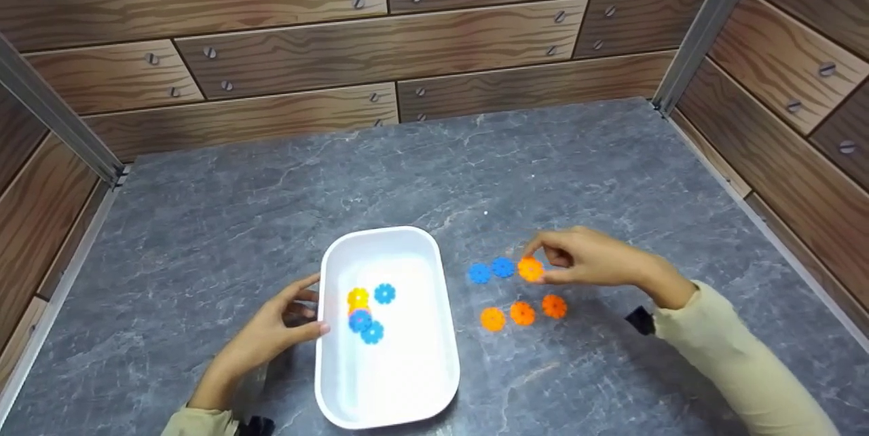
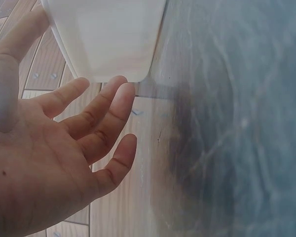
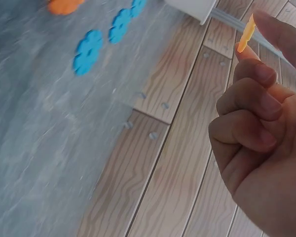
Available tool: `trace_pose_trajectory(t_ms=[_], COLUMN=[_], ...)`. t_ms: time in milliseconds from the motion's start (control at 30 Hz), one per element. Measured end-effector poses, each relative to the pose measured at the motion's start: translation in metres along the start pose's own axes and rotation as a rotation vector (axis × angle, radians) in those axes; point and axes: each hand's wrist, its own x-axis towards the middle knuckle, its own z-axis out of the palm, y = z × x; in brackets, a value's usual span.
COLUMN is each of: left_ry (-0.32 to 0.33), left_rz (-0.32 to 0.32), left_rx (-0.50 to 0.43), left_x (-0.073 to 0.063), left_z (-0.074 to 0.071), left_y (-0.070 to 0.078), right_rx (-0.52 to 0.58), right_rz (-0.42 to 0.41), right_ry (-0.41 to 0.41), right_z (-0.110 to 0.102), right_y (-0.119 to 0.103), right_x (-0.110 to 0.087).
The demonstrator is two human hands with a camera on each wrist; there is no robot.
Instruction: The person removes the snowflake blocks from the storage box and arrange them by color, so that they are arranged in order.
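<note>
My right hand (image 1: 590,258) pinches a yellow-orange flower-shaped disc (image 1: 530,269) between thumb and forefinger. In the right wrist view that disc (image 3: 246,33) is seen edge-on, raised above the table, with the other fingers curled into the palm. Beside it on the table lie blue flower discs (image 1: 503,267); the right wrist view shows three of them in a row. My left hand (image 1: 271,327) rests against the left side of a white tray (image 1: 445,327), thumb at the rim and fingers loosely spread along the outer wall. Inside the tray are a yellow disc (image 1: 358,297) and several blue discs (image 1: 385,293), some overlapping.
Nearer to me, a row of three orange flower discs (image 1: 523,313) lies right of the tray. The grey marbled tabletop (image 1: 407,178) is bounded by wood-patterned panels (image 1: 475,42) at the back and both sides, with metal posts (image 1: 706,28) at the corners.
</note>
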Motion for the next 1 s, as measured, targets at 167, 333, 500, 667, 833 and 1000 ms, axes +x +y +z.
trace_pose_trajectory(t_ms=[167,333,500,667,833,1000], left_ry=[-0.002,-0.005,-0.001,0.006,-0.006,-0.004], left_rz=[0.002,0.001,0.002,-0.003,0.003,0.005], left_rx=[0.007,0.005,0.004,0.006,0.0,-0.002], left_x=[0.0,-0.001,-0.001,0.0,0.001,0.0], left_z=[0.0,-0.001,0.0,0.0,0.0,0.0], left_y=[-0.001,0.0,0.001,0.001,0.0,-0.001], right_rx=[0.021,0.021,0.012,0.026,0.043,0.065], right_rz=[0.017,0.04,0.071,0.104,0.124,0.154], right_ry=[0.013,0.018,-0.005,-0.023,-0.029,-0.043], right_z=[0.0,0.002,0.006,0.009,0.011,0.013], right_y=[0.01,0.019,0.027,0.033,0.04,0.044], right_x=[-0.013,-0.022,-0.029,-0.037,-0.047,-0.053])
